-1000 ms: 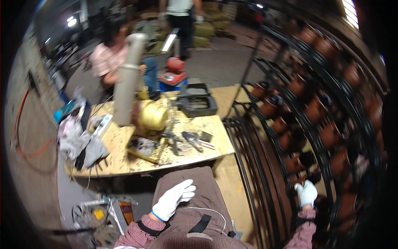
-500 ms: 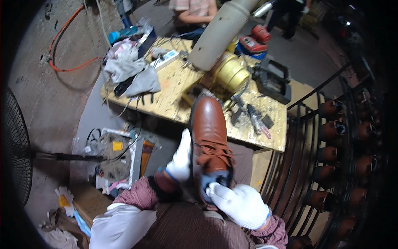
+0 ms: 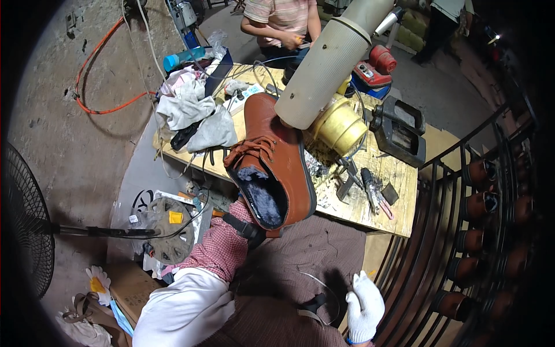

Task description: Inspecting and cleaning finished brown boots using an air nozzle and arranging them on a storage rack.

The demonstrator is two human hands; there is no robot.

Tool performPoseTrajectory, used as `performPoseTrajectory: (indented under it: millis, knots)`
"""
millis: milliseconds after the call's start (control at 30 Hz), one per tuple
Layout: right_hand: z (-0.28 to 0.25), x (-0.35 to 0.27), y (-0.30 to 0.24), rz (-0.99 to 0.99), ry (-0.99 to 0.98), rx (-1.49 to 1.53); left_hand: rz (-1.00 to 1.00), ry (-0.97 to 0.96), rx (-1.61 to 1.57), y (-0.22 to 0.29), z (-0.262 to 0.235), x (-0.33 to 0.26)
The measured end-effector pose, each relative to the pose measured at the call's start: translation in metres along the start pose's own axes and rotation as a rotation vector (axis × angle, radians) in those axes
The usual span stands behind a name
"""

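Light is moderate near the middle, where the pale tabletop (image 3: 388,169) shows brightest, and falls to dimness behind. The shoe (image 3: 283,151) carries a soft sheen, its details crisp. A dark, soft-edged shadow lies on the brown apron (image 3: 322,242); the orange hose (image 3: 99,53) shadows the wall (image 3: 52,107). The rack (image 3: 437,234) bends toward the murky right edge, and black vignetting swallows the corners.
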State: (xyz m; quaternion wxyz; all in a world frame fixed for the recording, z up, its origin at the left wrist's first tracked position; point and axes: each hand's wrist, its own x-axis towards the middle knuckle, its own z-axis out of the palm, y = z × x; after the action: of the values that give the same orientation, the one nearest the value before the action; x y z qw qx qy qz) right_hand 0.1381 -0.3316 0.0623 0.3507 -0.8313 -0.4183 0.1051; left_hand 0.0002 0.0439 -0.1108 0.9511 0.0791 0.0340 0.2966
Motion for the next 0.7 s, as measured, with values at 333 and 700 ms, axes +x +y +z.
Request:
performPoseTrajectory:
  millis: [333, 700]
  knots:
    - [0.005, 0.020, 0.004, -0.040, -0.040, -0.004, 0.140, 0.180, 0.008, 0.001, 0.083, -0.037]
    - [0.017, 0.014, 0.008, -0.137, -0.110, -0.021, 0.110, 0.388, 0.433, -0.019, 0.157, -0.022]
